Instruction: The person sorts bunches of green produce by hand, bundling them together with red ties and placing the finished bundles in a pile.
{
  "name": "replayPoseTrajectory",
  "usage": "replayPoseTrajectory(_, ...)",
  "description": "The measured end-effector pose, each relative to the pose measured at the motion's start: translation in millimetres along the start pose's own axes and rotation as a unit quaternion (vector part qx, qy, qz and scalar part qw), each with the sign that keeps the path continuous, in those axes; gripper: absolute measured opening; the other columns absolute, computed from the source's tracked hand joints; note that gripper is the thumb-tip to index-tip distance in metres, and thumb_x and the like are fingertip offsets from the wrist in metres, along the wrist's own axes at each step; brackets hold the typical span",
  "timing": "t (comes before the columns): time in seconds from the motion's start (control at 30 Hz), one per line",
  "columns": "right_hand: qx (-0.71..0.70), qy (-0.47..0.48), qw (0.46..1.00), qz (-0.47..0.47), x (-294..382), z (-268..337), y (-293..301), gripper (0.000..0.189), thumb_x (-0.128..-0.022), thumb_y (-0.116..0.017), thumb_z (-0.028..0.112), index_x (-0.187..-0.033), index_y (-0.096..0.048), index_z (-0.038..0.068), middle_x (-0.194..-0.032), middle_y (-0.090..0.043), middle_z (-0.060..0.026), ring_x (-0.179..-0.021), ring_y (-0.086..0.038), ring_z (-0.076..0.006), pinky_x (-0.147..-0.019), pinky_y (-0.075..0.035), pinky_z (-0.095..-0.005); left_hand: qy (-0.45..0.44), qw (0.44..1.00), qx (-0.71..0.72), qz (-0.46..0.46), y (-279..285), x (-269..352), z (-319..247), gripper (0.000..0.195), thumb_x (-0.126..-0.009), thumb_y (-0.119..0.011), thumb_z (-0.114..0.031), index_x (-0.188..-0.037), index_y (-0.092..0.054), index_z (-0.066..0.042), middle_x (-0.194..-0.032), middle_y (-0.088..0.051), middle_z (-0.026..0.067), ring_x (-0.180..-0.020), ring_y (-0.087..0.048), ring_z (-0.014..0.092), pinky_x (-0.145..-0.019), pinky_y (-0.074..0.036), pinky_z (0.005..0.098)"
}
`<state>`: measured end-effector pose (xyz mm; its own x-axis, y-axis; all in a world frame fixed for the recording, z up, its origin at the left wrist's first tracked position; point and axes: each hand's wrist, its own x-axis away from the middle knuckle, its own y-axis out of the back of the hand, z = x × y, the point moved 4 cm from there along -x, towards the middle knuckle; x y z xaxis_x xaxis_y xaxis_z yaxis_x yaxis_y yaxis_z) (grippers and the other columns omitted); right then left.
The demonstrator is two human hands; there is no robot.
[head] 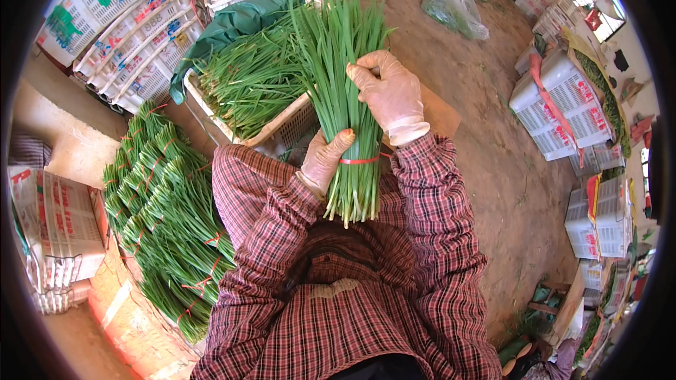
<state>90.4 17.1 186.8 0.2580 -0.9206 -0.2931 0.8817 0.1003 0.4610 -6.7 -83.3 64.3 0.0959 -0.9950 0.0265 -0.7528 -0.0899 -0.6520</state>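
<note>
A bunch of long green garlic chives [340, 84] stands over my lap, its pale cut ends towards me. A red tie [360, 160] circles its lower part. My left hand [328, 161], in a thin translucent glove, grips the bunch beside the tie, thumb across the front. Higher up, my gloved right hand [388, 92] lies against the right side of the leaves with fingertips pinched together; whether a leaf is between them I cannot tell. Loose chives [259, 74] fill a white plastic crate [274, 129] beyond my left hand, with a green cloth [237, 21] along its far edge.
Many tied chive bundles [169, 206] are piled at my left. Stacked white crates [145, 37] stand behind them. More crates [562, 103] line the right side, and a clear plastic bag [457, 10] with greens lies on the earthen floor [507, 169].
</note>
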Motion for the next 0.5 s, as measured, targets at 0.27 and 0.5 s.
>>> replayPoseTrajectory(0.27, -0.016, -0.029, 0.999, -0.007, -2.5, -9.3, 1.9, 0.022, -0.089, -0.074, 0.028, -0.096, -0.07, 0.008, -0.085, -0.074, -0.0088, -0.077, -0.071, -0.0253, -0.071, -0.055, -0.0384, 0.041, 0.999, 0.003, 0.008, -12.1, 5.2, -5.0, 0.073, -0.081, -0.086, -0.033, -0.136, -0.05, -0.001, -0.119, -0.065, 0.0088, -0.106, -0.064, 0.02, -0.092, -0.054, 0.0354)
replayPoseTrajectory(0.5, -0.047, -0.058, 0.997, -0.002, -9.8, 6.7, 6.2, 0.021, -0.089, -0.073, 0.026, -0.096, -0.07, 0.006, -0.082, -0.073, -0.0078, -0.073, -0.069, -0.0214, -0.069, -0.055, -0.036, 0.035, 0.999, -0.005, 0.016, -8.5, 6.0, -6.9, 0.072, -0.082, -0.086, -0.032, -0.136, -0.05, -0.001, -0.12, -0.065, 0.0087, -0.107, -0.063, 0.02, -0.094, -0.053, 0.036)
